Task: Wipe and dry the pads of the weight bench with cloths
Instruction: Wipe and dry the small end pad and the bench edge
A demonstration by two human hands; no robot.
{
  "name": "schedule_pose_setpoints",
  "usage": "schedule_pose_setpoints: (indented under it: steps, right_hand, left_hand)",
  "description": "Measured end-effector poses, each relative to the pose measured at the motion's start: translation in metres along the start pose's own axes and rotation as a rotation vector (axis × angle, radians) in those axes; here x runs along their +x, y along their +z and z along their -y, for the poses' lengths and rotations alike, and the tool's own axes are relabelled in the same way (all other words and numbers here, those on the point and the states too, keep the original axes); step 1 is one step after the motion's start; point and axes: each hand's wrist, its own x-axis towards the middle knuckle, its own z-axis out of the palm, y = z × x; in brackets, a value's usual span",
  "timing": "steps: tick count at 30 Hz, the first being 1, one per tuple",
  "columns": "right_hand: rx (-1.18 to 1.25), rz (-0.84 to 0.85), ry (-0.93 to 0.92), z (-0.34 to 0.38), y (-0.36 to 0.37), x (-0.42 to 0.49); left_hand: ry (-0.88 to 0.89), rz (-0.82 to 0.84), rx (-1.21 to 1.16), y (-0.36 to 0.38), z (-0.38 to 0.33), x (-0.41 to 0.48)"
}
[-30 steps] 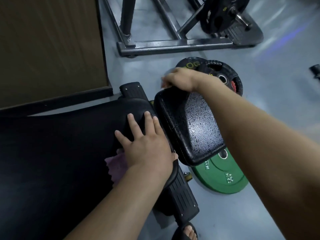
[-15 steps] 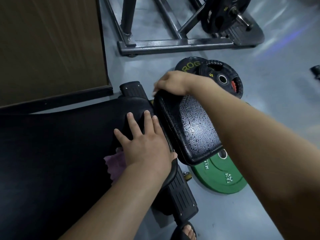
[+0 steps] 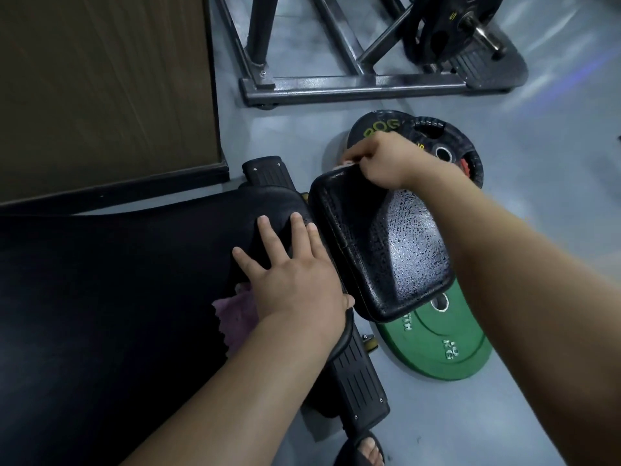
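Note:
The bench's long black back pad (image 3: 117, 297) fills the left half of the head view. Its smaller cracked seat pad (image 3: 396, 250) tilts up to the right and looks wet and shiny. My left hand (image 3: 295, 277) lies flat with spread fingers on the end of the back pad, and a pink cloth (image 3: 235, 314) pokes out from under its wrist. My right hand (image 3: 383, 159) grips the far top edge of the seat pad, with a sliver of light cloth (image 3: 346, 164) showing under the fingers.
A green 10 kg plate (image 3: 440, 341) lies on the grey floor under the seat pad, and black plates (image 3: 437, 142) lie behind it. A steel rack base (image 3: 353, 89) crosses the top. A wooden panel (image 3: 100, 89) stands at left. My sandalled foot (image 3: 366, 449) shows below.
My right hand slid along the seat pad's top edge, first leftward and then back to the right. The left hand stayed flat on the back pad.

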Motion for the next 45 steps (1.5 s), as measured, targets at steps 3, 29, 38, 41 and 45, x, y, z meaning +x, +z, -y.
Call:
schedule_pose_setpoints:
  steps: [3, 29, 38, 41, 45]
  right_hand:
    - [-0.007, 0.026, -0.171, 0.022, 0.013, -0.001]
    - [0.677, -0.216, 0.595, -0.080, 0.023, -0.078]
    - [0.842, -0.379, 0.635, -0.100, 0.087, -0.202]
    - [0.689, -0.551, 0.522, -0.087, 0.078, -0.187]
    - [0.278, -0.626, 0.279, -0.041, 0.086, -0.174]
  left_hand:
    - [0.001, -0.011, -0.005, 0.000, 0.000, 0.000]
    - [0.000, -0.017, -0.007, -0.001, -0.002, -0.001]
    - [-0.001, -0.034, -0.020, 0.000, -0.002, -0.001]
    - [0.000, -0.045, -0.017, 0.001, -0.001, -0.002]
    - [0.002, -0.050, -0.021, 0.001, 0.000, -0.002]
